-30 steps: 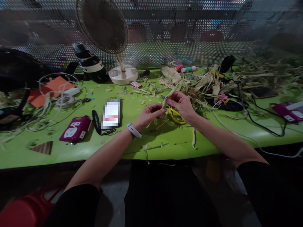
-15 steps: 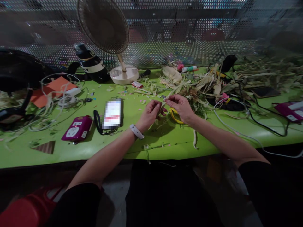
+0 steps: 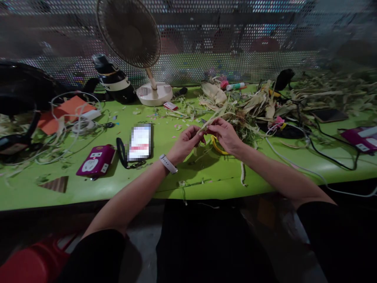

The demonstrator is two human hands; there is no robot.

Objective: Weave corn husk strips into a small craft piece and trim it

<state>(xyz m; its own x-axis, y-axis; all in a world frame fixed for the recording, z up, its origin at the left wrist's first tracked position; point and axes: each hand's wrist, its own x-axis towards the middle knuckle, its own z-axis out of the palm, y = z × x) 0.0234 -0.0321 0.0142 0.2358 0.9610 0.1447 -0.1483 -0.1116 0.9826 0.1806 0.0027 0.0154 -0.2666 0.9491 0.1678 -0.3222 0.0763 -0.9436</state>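
Note:
Over the green tabletop (image 3: 165, 184), my left hand (image 3: 191, 140) pinches a long, pale green leaf strip (image 3: 212, 118) between thumb and fingers. My right hand (image 3: 226, 136) is closed at the same strip, its fingertips almost meeting those of the left. The strip slants up and to the right, toward a heap of dry husk-like leaves (image 3: 253, 104). Just below my right hand, partly covered by it, lies a yellow loop (image 3: 217, 146). A light-coloured band (image 3: 169, 164) is on my left wrist.
To the left lie a phone (image 3: 140, 142) and a purple case (image 3: 96, 161). A fan (image 3: 154, 94) and a black bottle (image 3: 118, 84) stand behind them. White and black cables (image 3: 321, 135) run across the right side. Leaf scraps are scattered around.
My left hand has shifted slightly, its thumb now lying along the strip. More of the leaf strip shows above the fingers, pointing up and right. My right hand has barely moved.

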